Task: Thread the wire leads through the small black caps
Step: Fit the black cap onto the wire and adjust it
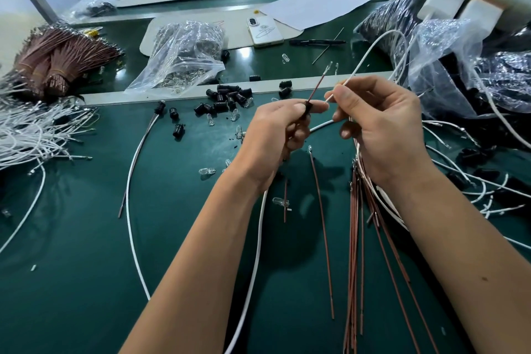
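Your left hand (275, 126) pinches the small black plastic cap (308, 108) with the thin brown lead (317, 88) through it; your right hand (379, 126) pinches the white insulated wire (340, 88). Misaligned, its tip may snag the cap's rim.

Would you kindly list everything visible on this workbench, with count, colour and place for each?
black caps: a dozen or more, black, loose at centre bench
clear bulbs: several, clear, scattered mid bench
white wires: many, white, piled at left edge
brown wire bundle: one big bunch, brown, far left
brown leads: about ten, brown, hanging below the right hand
plastic bags: several, clear, centre back and right
phone: one, white, centre back
pen: one, black, beside phone
paper sheet: one, white, back
left hand: pinches a black cap with a brown lead through it
right hand: pinches a white wire
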Tool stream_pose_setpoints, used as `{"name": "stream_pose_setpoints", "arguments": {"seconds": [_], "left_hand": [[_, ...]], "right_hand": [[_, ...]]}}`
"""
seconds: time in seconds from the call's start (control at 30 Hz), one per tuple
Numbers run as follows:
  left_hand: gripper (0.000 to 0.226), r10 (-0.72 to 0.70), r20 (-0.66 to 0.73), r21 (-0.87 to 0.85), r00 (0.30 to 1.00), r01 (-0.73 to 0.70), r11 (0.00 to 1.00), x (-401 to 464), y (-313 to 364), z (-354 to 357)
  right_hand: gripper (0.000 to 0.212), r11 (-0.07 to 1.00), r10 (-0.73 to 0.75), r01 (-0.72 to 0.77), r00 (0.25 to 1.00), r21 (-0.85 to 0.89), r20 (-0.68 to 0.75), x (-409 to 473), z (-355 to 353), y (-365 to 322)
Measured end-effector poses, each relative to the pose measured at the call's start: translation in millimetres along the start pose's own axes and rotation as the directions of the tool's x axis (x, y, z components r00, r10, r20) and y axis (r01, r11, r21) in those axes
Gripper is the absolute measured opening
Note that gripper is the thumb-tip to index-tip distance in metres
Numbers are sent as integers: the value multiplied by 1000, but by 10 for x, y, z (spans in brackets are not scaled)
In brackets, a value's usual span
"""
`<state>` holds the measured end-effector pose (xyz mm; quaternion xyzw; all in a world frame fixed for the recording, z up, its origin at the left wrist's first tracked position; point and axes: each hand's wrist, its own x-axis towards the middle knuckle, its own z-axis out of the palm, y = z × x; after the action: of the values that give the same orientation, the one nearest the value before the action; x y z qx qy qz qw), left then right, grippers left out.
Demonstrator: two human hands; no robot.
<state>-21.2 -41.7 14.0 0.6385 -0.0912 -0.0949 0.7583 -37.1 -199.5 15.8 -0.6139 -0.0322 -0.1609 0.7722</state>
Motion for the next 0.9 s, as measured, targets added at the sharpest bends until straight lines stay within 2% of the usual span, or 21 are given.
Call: {"name": "stream_pose_setpoints", "arguments": {"seconds": [0.17, 0.4, 0.53, 0.9], "left_hand": [[33, 4, 47, -49, 999, -2, 999, -12, 9, 22], [21, 13, 36, -77, 999, -11, 997, -14, 9, 15], [22, 33, 46, -87, 998, -29, 996, -10, 9, 7], [22, 90, 29, -85, 995, -88, 993, 2, -3, 7]], "right_hand": [[11, 993, 82, -82, 997, 90, 11, -1, -3, -18], [15, 986, 133, -136, 990, 91, 42, -3, 2, -33], [20, 982, 150, -153, 988, 106, 35, -7, 8, -38], [8, 972, 186, -189, 982, 136, 34, -23, 29, -53]]}}
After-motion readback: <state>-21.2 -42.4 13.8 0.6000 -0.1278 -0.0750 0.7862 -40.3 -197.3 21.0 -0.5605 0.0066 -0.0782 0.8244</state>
